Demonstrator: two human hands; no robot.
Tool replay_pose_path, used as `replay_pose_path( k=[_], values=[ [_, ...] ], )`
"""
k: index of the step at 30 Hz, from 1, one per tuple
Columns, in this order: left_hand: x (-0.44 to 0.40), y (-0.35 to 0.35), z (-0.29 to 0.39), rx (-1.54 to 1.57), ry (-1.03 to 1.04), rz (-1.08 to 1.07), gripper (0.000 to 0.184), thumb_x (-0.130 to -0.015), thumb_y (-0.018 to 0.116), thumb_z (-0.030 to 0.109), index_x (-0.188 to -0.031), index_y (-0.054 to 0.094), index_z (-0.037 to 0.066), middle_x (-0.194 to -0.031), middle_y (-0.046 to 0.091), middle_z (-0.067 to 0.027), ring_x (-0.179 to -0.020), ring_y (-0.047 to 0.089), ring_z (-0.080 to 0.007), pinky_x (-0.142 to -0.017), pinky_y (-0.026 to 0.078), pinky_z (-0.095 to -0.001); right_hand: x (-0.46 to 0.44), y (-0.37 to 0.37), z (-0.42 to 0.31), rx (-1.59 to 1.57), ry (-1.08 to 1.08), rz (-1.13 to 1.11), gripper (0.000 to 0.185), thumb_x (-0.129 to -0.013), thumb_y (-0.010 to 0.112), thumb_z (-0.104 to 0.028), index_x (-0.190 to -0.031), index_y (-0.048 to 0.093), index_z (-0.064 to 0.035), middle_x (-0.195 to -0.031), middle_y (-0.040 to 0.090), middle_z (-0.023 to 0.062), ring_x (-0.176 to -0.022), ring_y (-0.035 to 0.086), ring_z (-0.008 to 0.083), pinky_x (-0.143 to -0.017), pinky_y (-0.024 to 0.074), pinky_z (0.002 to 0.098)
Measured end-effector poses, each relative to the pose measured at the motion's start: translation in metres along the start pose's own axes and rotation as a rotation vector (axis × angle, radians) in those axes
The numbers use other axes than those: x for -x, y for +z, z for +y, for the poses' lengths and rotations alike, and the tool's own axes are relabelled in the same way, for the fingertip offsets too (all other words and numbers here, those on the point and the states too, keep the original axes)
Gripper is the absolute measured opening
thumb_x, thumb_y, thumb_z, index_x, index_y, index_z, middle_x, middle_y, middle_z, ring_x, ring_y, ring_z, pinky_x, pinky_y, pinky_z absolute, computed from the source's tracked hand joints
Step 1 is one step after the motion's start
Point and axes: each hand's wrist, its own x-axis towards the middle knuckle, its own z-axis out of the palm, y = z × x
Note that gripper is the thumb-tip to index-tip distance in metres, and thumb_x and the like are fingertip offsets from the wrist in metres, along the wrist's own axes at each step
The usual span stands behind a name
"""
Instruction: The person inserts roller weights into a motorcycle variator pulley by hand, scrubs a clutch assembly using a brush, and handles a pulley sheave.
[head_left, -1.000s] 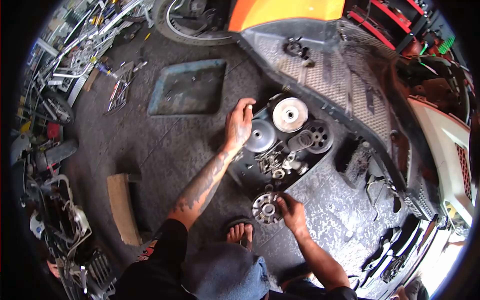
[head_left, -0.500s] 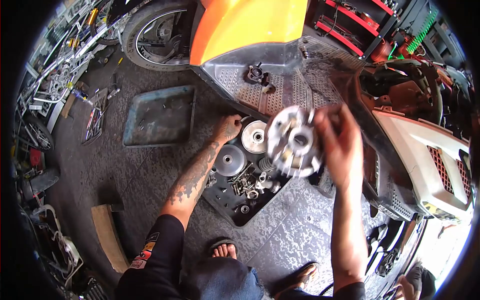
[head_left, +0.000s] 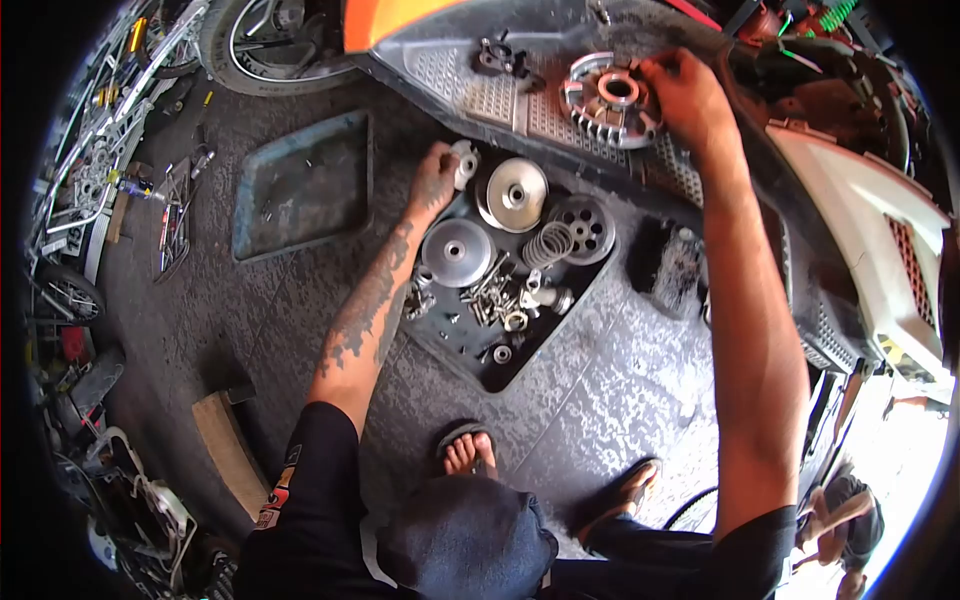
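Your round discs (head_left: 454,251) in the tray: smooth metal, soft sheen | spring (head_left: 547,246): bare metal wire | tray (head_left: 462,365): dark, matt | footboard (head_left: 490,98): ribbed, dull, plastic-looking | orange panel (head_left: 395,18): smooth, glossy | block (head_left: 230,448): matt, wood-looking | your trousers (head_left: 455,540): blue cloth

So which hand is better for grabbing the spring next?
Probably the left hand: it looks closer to the spring and holds a smaller metal part. The right hand has a finned wheel.

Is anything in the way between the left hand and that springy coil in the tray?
Yes, the upper shiny disc sits between the left hand and the coil spring. The left hand's fingers also hold a small metal part.
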Motion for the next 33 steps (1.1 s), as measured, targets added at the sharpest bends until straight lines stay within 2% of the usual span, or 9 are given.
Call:
replay_pose_path(
  k=[4,7,11,17,23,25,27,30,33],
  values=[
    [0.004,-0.009,-0.005,0.425,-0.273,0.172,0.011,-0.093,0.054,0.018,-0.097,0.053,0.007,-0.081,0.057,-0.0017,-0.076,0.053,-0.0120,-0.069,0.045,-0.0284,-0.001,-0.004,-0.005,0.088,-0.045,-0.006,0.032,-0.088,0.061,-0.026,-0.103,0.060,0.0023,-0.087,0.068,0.0124,-0.079,0.065,0.0154,-0.067,0.0510,0.0296],
    [0.033,-0.035,0.030,0.698,-0.404,0.333,0.012,-0.094,0.050,0.016,-0.105,0.052,0.012,-0.103,0.058,-0.0055,-0.093,0.059,-0.0173,-0.081,0.051,-0.0385,0.008,-0.016,-0.029,0.206,0.129,-0.056,0.045,-0.086,0.063,-0.035,-0.113,0.056,0.0006,-0.110,0.061,0.0263,-0.106,0.058,0.0383,-0.088,0.0464,0.0438],
    [0.097,-0.083,0.048,1.237,-0.440,0.326,0.030,-0.091,0.049,0.020,-0.118,0.052,0.008,-0.121,0.057,-0.0098,-0.115,0.052,-0.0269,-0.094,0.046,-0.0492,0.000,-0.005,-0.005,0.386,-0.055,0.087,0.038,-0.087,0.060,-0.028,-0.110,0.056,0.0020,-0.108,0.061,0.0265,-0.105,0.057,0.0401,-0.085,0.0464,0.0450],
    [0.215,-0.103,0.077,1.684,-0.337,0.074,0.038,-0.090,0.049,0.037,-0.113,0.057,0.008,-0.102,0.056,-0.0118,-0.091,0.054,-0.0242,-0.076,0.044,-0.0382,0.011,-0.009,-0.014,0.442,-0.030,0.082,0.038,-0.087,0.058,-0.026,-0.113,0.058,0.0020,-0.109,0.062,0.0244,-0.106,0.057,0.0394,-0.088,0.0464,0.0439],
    [0.273,-0.074,0.139,1.606,-0.860,0.364,0.060,-0.089,0.046,0.060,-0.121,0.053,0.009,-0.099,0.053,-0.0107,-0.087,0.052,-0.0235,-0.075,0.044,-0.0389,0.035,-0.024,-0.037,0.241,0.112,0.039,0.037,-0.085,0.060,-0.025,-0.112,0.062,-0.0002,-0.109,0.062,0.0252,-0.105,0.059,0.0384,-0.090,0.0464,0.0423],
    [0.289,-0.069,0.138,1.573,-0.861,0.325,0.058,-0.090,0.047,0.055,-0.126,0.049,0.010,-0.102,0.054,-0.0104,-0.091,0.053,-0.0239,-0.078,0.045,-0.0406,0.056,-0.022,-0.037,-0.222,-0.192,0.441,0.038,-0.084,0.063,-0.025,-0.115,0.062,-0.0024,-0.110,0.062,0.0258,-0.107,0.060,0.0302,-0.091,0.0458,0.0427],
    [0.299,-0.064,0.132,1.538,-0.859,0.295,0.057,-0.090,0.048,0.050,-0.132,0.046,0.011,-0.106,0.055,-0.0102,-0.095,0.055,-0.0244,-0.081,0.046,-0.0422,0.091,-0.020,-0.039,-0.395,-0.337,0.620,0.024,-0.091,0.057,-0.023,-0.100,0.062,-0.0014,-0.078,0.062,0.0054,-0.061,0.052,0.0103,-0.054,0.0407,0.0223],
    [0.301,-0.064,0.126,1.316,-0.829,0.174,0.051,-0.085,0.048,0.026,-0.134,0.043,0.012,-0.117,0.056,-0.0101,-0.110,0.055,-0.0263,-0.090,0.046,-0.0476,0.178,0.016,-0.056,-0.890,-0.354,0.459,0.011,-0.090,0.053,-0.008,-0.094,0.059,-0.0001,-0.083,0.059,0.0089,-0.070,0.052,0.0105,-0.064,0.0445,0.0269],
    [0.294,-0.067,0.118,0.973,-0.813,0.150,0.047,-0.085,0.050,0.025,-0.129,0.046,0.013,-0.117,0.056,-0.0097,-0.109,0.057,-0.0267,-0.085,0.049,-0.0465,0.214,0.085,-0.030,-0.401,-0.411,-0.176,0.033,-0.077,0.059,-0.003,-0.109,0.055,-0.0060,-0.101,0.058,0.0163,-0.090,0.058,0.0299,-0.078,0.0479,0.0409]
  ],
)
